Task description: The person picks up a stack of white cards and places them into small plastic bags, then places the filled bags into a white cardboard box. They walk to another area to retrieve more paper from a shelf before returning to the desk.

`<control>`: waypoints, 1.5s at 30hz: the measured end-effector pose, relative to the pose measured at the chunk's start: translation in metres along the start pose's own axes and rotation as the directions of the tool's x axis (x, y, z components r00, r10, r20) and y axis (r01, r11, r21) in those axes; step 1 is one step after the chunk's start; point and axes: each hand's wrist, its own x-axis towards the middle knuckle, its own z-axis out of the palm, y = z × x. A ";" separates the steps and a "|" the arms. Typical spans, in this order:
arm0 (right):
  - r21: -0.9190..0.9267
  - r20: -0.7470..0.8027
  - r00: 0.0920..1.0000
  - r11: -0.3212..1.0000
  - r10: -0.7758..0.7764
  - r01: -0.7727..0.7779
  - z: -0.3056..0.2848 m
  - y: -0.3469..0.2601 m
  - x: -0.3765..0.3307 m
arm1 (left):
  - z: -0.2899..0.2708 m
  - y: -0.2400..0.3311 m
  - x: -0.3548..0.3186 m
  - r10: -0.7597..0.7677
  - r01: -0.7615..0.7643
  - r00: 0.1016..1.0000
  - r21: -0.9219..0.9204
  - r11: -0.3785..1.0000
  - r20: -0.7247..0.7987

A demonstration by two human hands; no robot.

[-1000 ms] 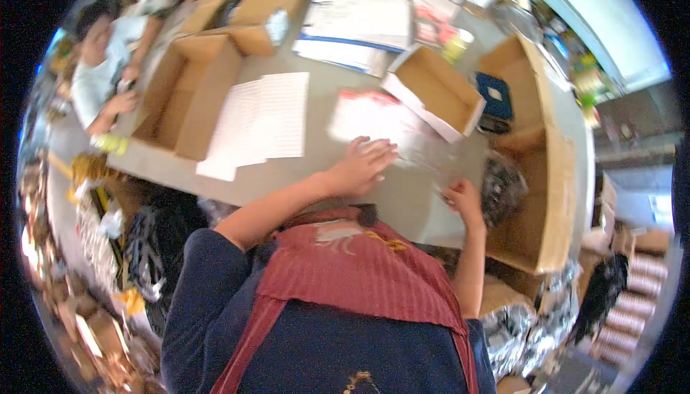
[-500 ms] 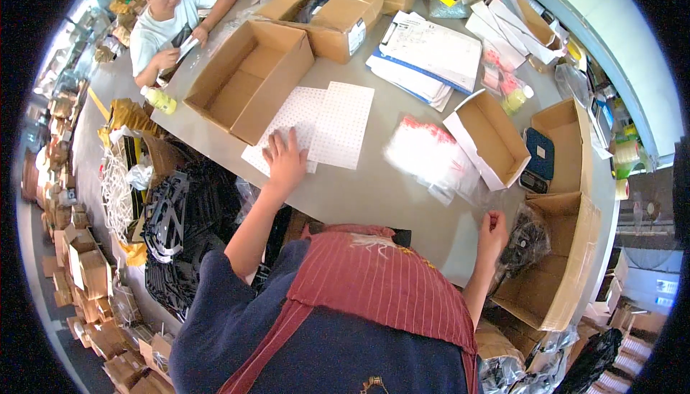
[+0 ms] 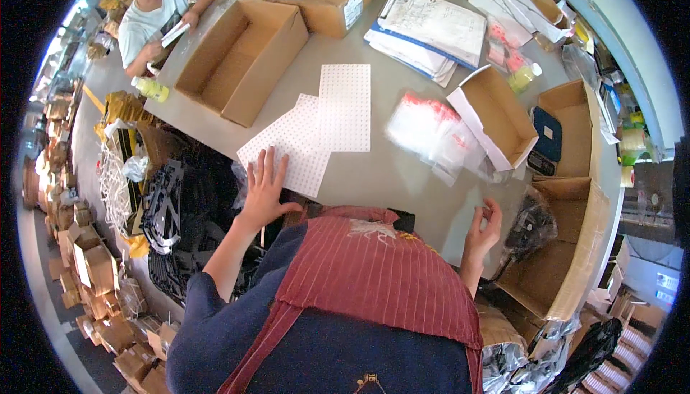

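Two white sheets [image 3: 345,106] printed with rows of small reddish marks lie on the grey table and overlap at one edge. The nearer, slanted sheet [image 3: 305,153] reaches the table's front edge. My left hand [image 3: 262,193] rests on its lower left part, fingers spread, thumb stretched out sideways. Over the table's front right, my right hand [image 3: 484,232] hovers with loosely bent fingers apart and nothing visible in them. Closest to it are a cardboard box holding a black item in clear plastic [image 3: 532,221] and a pile of clear bags with red edges [image 3: 431,135].
An open cardboard box [image 3: 241,56] stands beyond the sheets. A clipboard with papers [image 3: 431,24], a small white-sided box [image 3: 492,117] and cardboard boxes [image 3: 550,250] line the right. Across the table a person [image 3: 154,20] handles a white item. Black parts [image 3: 180,214] are heaped at lower left.
My left hand has slid toward me and the slanted sheet has come with it, away from the cardboard box. My right hand's fingers have loosened from a closed pose. The view has shifted slightly.
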 end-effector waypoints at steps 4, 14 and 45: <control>0.135 0.162 0.985 0.990 -0.058 0.036 0.016 -0.030 0.006 | 0.001 -0.039 -0.012 0.037 -0.034 0.994 0.033 0.999 -0.099; 0.209 0.319 0.909 0.956 -0.268 0.208 0.069 -0.058 0.001 | -0.017 -0.020 -0.013 -0.373 0.082 0.786 -0.515 0.853 -0.493; -0.507 -0.159 0.986 0.852 0.057 -0.131 -0.041 0.070 0.080 | -0.017 -0.018 0.022 0.459 -0.458 0.882 0.035 0.888 -0.107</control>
